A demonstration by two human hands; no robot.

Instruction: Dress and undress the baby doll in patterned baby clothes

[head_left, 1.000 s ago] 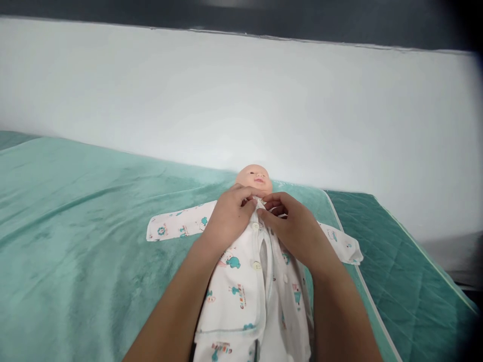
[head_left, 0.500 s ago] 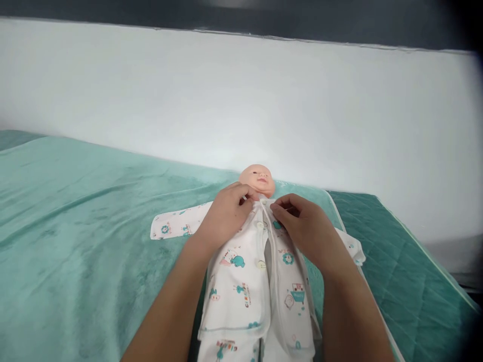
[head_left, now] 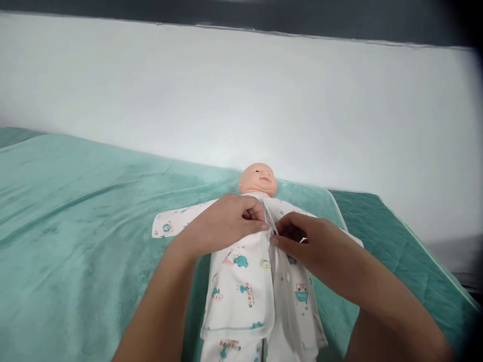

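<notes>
A baby doll (head_left: 258, 180) lies on its back, dressed in a white printed baby shirt (head_left: 236, 296) with a front opening. Below the shirt's hem show matching printed trousers (head_left: 226, 350). My left hand (head_left: 234, 221) pinches the shirt's left front edge at chest height, thumb and fingers near a button. Facing it, my right hand (head_left: 302, 236) pinches the right front edge, its fingertips almost meeting the left ones. A pale button (head_left: 266, 264) shows lower on the left edge. Beneath the hands, the front edges hang apart. The button between my fingers is partly hidden.
The doll lies on a light green blanket (head_left: 94, 226). A darker green quilted mattress cover (head_left: 400, 271) shows at the right, reaching the bed's edge. Behind stands a white wall (head_left: 226, 95) with a dark band (head_left: 113, 10) above it.
Both hands have moved down from the collar to the chest, still at the shirt's front edges. The collar is now uncovered and its edges lie together at the neck.
</notes>
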